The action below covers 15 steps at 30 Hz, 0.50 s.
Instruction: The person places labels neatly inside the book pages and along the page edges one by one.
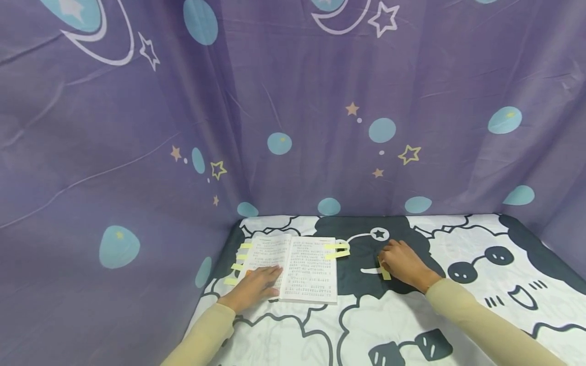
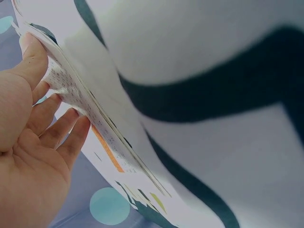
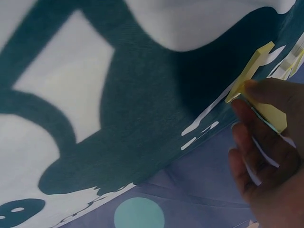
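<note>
An open book [image 1: 309, 272] lies on the cloth, printed pages up. My left hand [image 1: 257, 287] rests on the lower part of its left page, fingers extended toward the middle fold. Beside those fingers an orange strip [image 2: 108, 148] shows on the page. Yellow sticky tabs [image 1: 242, 256] stick out along the book's left edge, and more yellow tabs [image 1: 336, 250] overhang the right edge. To the right of the book, my right hand [image 1: 403, 262] pinches a narrow yellow sticky-note pad [image 3: 251, 71] between thumb and index finger, low over a dark patch of the cloth.
A white cloth [image 1: 274, 340] with dark cartoon drawings covers the surface. Purple curtains [image 1: 320, 168] printed with stars and blue dots hang behind it and along its left side.
</note>
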### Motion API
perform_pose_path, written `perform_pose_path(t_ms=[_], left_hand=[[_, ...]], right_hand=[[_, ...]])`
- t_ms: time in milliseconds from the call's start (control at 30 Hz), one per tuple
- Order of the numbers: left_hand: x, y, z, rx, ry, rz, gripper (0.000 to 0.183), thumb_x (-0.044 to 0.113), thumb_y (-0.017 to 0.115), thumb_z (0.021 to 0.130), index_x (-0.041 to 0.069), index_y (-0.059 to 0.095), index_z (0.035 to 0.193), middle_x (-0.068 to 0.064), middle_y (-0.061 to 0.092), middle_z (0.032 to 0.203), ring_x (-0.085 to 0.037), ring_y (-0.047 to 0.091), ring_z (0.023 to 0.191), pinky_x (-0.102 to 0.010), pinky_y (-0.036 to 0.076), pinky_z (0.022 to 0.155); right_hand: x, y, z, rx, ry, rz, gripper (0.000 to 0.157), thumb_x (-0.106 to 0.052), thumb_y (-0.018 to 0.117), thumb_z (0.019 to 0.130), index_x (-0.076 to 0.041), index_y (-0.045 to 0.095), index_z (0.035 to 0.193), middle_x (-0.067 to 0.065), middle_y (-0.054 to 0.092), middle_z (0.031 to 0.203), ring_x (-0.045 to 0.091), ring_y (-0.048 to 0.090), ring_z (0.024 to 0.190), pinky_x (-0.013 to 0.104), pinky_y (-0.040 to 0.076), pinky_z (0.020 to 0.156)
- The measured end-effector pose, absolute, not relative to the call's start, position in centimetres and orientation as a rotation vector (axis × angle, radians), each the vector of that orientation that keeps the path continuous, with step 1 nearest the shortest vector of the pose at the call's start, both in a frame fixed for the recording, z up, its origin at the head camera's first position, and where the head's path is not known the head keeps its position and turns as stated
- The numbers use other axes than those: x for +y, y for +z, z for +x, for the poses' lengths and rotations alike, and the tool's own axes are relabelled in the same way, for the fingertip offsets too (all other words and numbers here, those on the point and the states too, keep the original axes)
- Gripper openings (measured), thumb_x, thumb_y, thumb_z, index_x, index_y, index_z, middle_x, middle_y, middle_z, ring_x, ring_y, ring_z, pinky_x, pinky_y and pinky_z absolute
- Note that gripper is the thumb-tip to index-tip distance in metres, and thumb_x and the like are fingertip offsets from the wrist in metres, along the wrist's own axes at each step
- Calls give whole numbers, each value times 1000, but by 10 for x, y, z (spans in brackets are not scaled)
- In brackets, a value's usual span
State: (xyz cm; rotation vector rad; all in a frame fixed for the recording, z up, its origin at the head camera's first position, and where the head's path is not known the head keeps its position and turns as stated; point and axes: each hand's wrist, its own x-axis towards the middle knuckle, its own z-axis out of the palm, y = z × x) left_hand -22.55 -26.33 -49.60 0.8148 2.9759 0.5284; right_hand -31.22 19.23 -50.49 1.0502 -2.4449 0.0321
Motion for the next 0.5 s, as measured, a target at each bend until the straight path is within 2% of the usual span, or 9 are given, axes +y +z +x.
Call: perform_pose_path(t_ms=[267, 500], left_hand=[[-263, -495, -225, 2955, 574, 784, 66, 32, 68, 97, -1, 49, 150, -19, 46, 156, -42, 43, 143, -56, 34, 119], [-263, -495, -226, 2954, 571, 788, 65, 30, 69, 97, -1, 48, 150, -20, 45, 156, -43, 42, 143, -56, 34, 119]], right_hand=[[181, -505, -313, -2413, -56, 990, 16, 2, 82, 74, -9, 70, 78, 6, 70, 74, 28, 56, 73, 43, 44, 64], [175, -507, -314, -2388, -158, 964, 20, 2, 83, 71, -8, 66, 74, 6, 67, 68, 31, 55, 71, 46, 44, 69]])
